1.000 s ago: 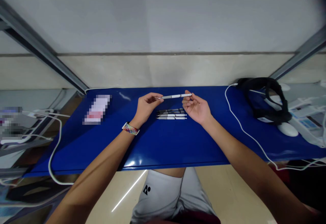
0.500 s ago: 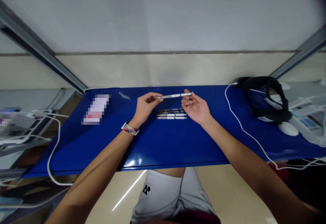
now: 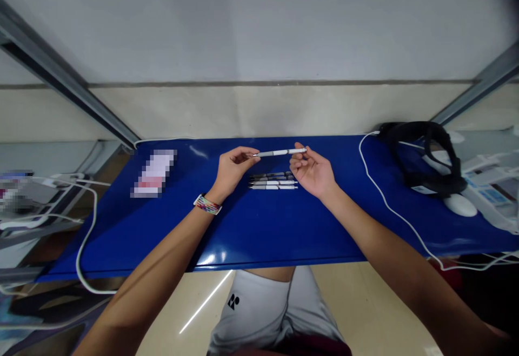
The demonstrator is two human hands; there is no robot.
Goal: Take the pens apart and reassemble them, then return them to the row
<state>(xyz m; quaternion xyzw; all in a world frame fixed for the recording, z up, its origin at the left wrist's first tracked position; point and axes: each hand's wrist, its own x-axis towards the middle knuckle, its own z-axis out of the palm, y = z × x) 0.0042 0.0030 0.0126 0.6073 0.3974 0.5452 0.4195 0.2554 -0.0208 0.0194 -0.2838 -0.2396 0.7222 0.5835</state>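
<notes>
Both hands are holding a slim white pen with a metal tip (image 3: 279, 153) level above the far middle of the glossy blue tabletop (image 3: 259, 232). The left hand (image 3: 232, 169) is pinching the pen's tip end between thumb and fingertips, its remaining fingers curled in, and a multicoloured woven wristband (image 3: 207, 204) is sitting on that wrist. The right hand (image 3: 311, 171) is gripping the other end with thumb and forefinger, palm turned upward and the other fingers loosely bent. The pen is running left to right between them, clear of the surface.

Directly below it, between the two hands, a row of slim white and dark pens (image 3: 273, 181) is lying side by side on the blue top, parallel to the held one.

A white cable (image 3: 389, 210) is trailing across the right part of the table toward its near edge. At the far right a black strapped headset (image 3: 425, 156) is resting, with a white oval mouse-like object (image 3: 460, 205) just beside it on the near side.
</notes>
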